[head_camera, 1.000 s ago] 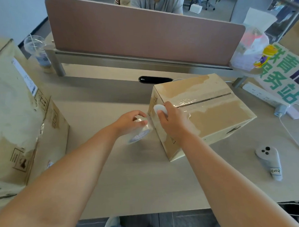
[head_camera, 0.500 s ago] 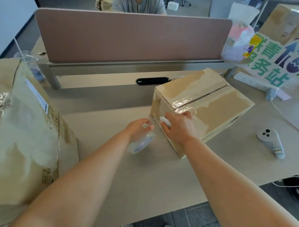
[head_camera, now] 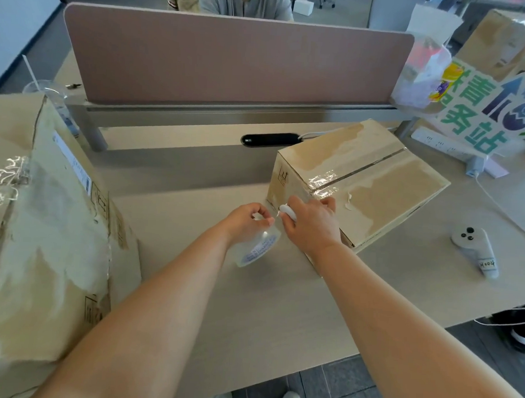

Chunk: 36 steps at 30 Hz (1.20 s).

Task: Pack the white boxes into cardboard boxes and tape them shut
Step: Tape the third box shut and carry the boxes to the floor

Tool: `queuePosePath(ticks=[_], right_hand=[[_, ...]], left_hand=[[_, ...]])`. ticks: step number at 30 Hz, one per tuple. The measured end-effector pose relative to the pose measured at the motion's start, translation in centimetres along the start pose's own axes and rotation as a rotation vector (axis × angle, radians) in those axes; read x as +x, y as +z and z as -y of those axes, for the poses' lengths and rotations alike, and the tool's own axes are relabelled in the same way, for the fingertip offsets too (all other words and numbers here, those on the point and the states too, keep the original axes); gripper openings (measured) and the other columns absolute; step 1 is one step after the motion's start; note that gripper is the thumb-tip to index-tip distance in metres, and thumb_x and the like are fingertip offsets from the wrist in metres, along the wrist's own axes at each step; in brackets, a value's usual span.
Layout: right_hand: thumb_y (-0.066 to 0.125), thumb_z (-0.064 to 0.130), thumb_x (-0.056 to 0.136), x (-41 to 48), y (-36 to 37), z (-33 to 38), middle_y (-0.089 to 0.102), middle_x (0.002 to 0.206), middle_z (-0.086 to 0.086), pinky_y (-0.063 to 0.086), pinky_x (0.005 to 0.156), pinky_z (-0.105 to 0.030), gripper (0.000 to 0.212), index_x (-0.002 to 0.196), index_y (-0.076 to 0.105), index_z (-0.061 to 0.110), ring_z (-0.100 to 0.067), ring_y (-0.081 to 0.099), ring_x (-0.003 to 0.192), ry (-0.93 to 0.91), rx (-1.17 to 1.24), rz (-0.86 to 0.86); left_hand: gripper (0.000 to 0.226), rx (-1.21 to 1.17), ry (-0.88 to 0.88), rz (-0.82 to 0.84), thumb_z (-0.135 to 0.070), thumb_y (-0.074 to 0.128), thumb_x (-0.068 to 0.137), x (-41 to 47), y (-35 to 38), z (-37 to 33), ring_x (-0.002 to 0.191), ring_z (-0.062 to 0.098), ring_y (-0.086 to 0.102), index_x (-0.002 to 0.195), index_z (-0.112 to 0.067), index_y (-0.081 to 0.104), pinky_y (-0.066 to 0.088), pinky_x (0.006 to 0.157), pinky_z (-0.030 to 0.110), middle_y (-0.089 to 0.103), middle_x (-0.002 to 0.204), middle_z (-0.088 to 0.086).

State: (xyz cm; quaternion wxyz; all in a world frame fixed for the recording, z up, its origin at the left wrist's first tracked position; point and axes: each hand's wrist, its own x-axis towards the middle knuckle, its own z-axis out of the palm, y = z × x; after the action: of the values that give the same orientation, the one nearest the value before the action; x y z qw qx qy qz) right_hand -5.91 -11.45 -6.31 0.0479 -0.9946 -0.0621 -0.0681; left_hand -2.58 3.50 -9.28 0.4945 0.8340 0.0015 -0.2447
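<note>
Both hands have dropped beside the cardboard box (head_camera: 390, 198), frame centre: left hand (head_camera: 245, 219) grips the tape roll (head_camera: 257, 249), right hand (head_camera: 311, 225) a white cutter (head_camera: 288, 212), likely cutting.

A closed brown cardboard box (head_camera: 376, 185) sits skewed on the worktop (head_camera: 250, 318), seam taped. A clear tape roll (head_camera: 257, 248) tilts beside its near end.

A cardboard box (head_camera: 376, 185) sits on the surface (head_camera: 250, 318), right of centre; a larger box (head_camera: 43, 234) stands at the left. Between them the left hand (head_camera: 248, 222) holds the tape roll (head_camera: 257, 249), just beside the right hand (head_camera: 311, 225), which holds a small tool (head_camera: 288, 212) at the cardboard box's near-left corner. A controller (head_camera: 475, 250) lies farther right.
</note>
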Motion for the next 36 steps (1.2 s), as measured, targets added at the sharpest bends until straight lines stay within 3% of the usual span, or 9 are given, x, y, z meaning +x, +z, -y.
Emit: queuePosePath(ticks=[4,8,12,16,19,22,28,32,36], right_hand=[[0.035,0.033,0.097,0.7,-0.2,0.3,0.066,0.092,-0.007,0.023,0.101,-0.038,0.027,0.112,0.052,0.018,-0.027,0.058,0.096,0.018,-0.090,0.103],[0.036,0.029,0.097,1.4,-0.5,0.6,0.066,0.086,-0.003,0.025,0.096,-0.037,0.028,0.119,0.050,0.019,-0.027,0.059,0.088,0.016,-0.149,0.152],[0.035,0.030,0.096,1.5,-0.6,0.6,0.059,0.085,-0.001,0.024,0.096,-0.038,0.024,0.106,0.056,0.023,-0.024,0.057,0.089,-0.019,-0.188,0.178],[0.044,0.028,0.091,2.1,-1.2,1.1,0.058,0.078,-0.003,0.027,0.085,-0.035,0.018,0.092,0.057,0.017,-0.026,0.051,0.074,0.080,0.252,-0.010],[0.046,0.018,0.090,3.2,-2.6,1.2,0.051,0.076,-0.001,0.032,0.069,-0.029,0.011,0.084,0.055,0.016,-0.024,0.044,0.075,0.151,0.672,0.022],[0.045,0.014,0.091,3.9,-3.5,0.9,0.043,0.068,0.002,0.027,0.061,-0.028,0.022,0.070,0.052,0.014,-0.021,0.040,0.072,0.129,0.750,0.127],[0.050,0.019,0.092,3.0,-3.6,1.7,0.040,0.068,-0.005,0.028,0.060,-0.027,0.029,0.089,0.062,-0.008,-0.015,0.034,0.064,0.039,0.988,0.341],[0.050,0.013,0.091,2.2,-3.9,2.0,0.052,0.075,-0.006,0.036,0.067,-0.029,0.020,0.085,0.070,0.011,-0.017,0.043,0.071,0.043,1.192,0.395],[0.050,0.011,0.093,1.8,-3.9,1.5,0.060,0.075,0.004,0.042,0.067,-0.019,0.019,0.094,0.068,0.017,-0.008,0.051,0.071,0.021,1.299,0.429]], left_hand=[[0.011,-0.027,-0.022,0.000,-0.032,0.061,0.087,0.1,0.2,-0.3,0.069,0.011,0.050,0.090,-0.022,0.061,0.041,0.060,0.022,0.053,0.080,-0.008],[0.009,-0.010,-0.020,-0.011,-0.030,0.060,0.087,0.1,0.3,-0.8,0.064,0.008,0.048,0.082,-0.023,0.059,0.038,0.056,0.022,0.052,0.075,-0.009],[0.011,0.049,-0.037,-0.031,-0.023,0.059,0.087,-0.5,-0.3,-0.3,0.073,0.013,0.051,0.076,-0.027,0.058,0.041,0.064,0.022,0.055,0.085,-0.005],[0.011,-0.104,-0.026,-0.136,-0.027,0.059,0.087,-1.7,-0.9,0.9,0.065,0.013,0.051,0.076,-0.026,0.059,0.042,0.057,0.020,0.059,0.082,-0.001],[0.016,-0.250,-0.004,-0.213,-0.035,0.063,0.086,-2.8,-0.9,0.8,0.058,0.011,0.047,0.075,-0.024,0.061,0.039,0.053,0.018,0.054,0.071,-0.002],[0.017,-0.367,0.052,-0.330,-0.026,0.067,0.085,-4.1,-0.8,0.4,0.045,0.003,0.044,0.070,-0.021,0.060,0.037,0.046,0.013,0.048,0.061,-0.003],[0.020,-0.474,0.140,-0.486,-0.017,0.069,0.083,-6.1,-0.5,-0.7,0.049,0.004,0.048,0.066,-0.019,0.060,0.040,0.050,0.014,0.053,0.053,-0.009],[0.016,-0.444,0.149,-0.563,-0.020,0.070,0.082,-6.7,0.1,-1.1,0.048,0.000,0.050,0.068,-0.019,0.063,0.042,0.053,0.013,0.059,0.052,-0.015],[0.014,-0.438,0.138,-0.606,-0.023,0.071,0.081,-7.2,1.0,-1.5,0.049,-0.001,0.052,0.070,-0.020,0.063,0.042,0.054,0.014,0.061,0.054,-0.014]])
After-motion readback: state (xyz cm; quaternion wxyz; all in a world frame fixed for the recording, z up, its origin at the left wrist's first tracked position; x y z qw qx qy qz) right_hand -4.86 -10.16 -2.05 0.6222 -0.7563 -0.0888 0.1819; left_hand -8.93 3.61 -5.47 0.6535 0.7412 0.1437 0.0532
